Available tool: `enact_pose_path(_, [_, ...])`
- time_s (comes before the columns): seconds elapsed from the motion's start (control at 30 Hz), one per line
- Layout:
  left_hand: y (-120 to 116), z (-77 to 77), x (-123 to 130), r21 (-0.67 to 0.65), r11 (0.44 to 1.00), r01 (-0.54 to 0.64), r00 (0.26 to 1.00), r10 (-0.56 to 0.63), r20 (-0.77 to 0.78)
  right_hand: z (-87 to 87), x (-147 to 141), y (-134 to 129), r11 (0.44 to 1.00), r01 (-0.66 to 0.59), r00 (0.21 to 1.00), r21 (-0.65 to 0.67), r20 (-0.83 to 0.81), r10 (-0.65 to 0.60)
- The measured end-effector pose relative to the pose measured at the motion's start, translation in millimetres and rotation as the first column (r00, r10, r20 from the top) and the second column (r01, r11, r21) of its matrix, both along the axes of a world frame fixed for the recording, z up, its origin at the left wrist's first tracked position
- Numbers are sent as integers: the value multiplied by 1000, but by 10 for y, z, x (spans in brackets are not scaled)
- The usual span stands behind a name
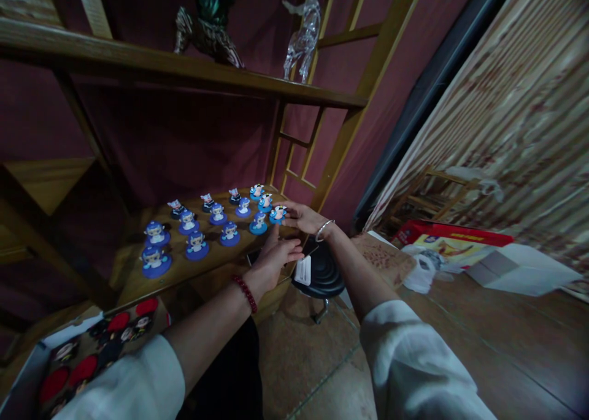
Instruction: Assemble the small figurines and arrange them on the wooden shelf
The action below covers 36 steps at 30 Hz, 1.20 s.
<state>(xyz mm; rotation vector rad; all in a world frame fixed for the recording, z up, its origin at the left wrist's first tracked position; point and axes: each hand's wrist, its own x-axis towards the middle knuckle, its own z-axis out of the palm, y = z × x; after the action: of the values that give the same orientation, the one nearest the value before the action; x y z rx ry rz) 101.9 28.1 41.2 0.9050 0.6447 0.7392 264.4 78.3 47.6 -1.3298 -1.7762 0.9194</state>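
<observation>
Your right hand (301,217) reaches the right end of the wooden shelf (184,279), its fingertips at the edge of a small figurine (277,214) on a light-blue base. Its fingers are extended, and you cannot tell from this view whether they pinch the piece. Your left hand (276,257) is open just in front of the same figurine, thumb pointing up towards it, fingers spread to the right.

The figurine stands at the front right of the group, beside other light-blue-based figurines (258,223). To their left you have rows of purple-based figurines (197,246), with dark-based figurines (207,202) behind them. At your lower left, an open box (34,362) holds red and black pieces (83,369).

For writing, look right: the red-and-yellow box (453,248) on the floor (460,340) carries yellow lettering on its red edge, too blurred for you to read. You cannot make out any brand on the figurines.
</observation>
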Motion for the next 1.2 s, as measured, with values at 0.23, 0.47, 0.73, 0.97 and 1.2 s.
enact_pose_path(0.23, [3, 23, 16, 80, 997, 19, 987, -6, -159, -11, 29, 48, 999, -37, 998, -28, -45, 35])
enact_pose_path(0.47, [20, 5, 23, 107, 994, 34, 974, -8, -226, -64, -23, 62, 999, 31, 988, 34, -150, -26])
enact_pose_path(0.73, [27, -32, 28, 160, 987, 28, 970, 12, -242, -56, -59, 105, 998, 52, 981, 33, -187, -45])
enact_pose_path(0.97, [36, -86, 23, 167, 985, 34, 972, 7, -233, -76, -57, 122, 998, 44, 982, 49, -188, -34])
enact_pose_path(1.2, [60, -170, 24, 210, 977, 25, 975, 23, -222, -101, -67, 116, 998, 47, 983, 53, -179, -36])
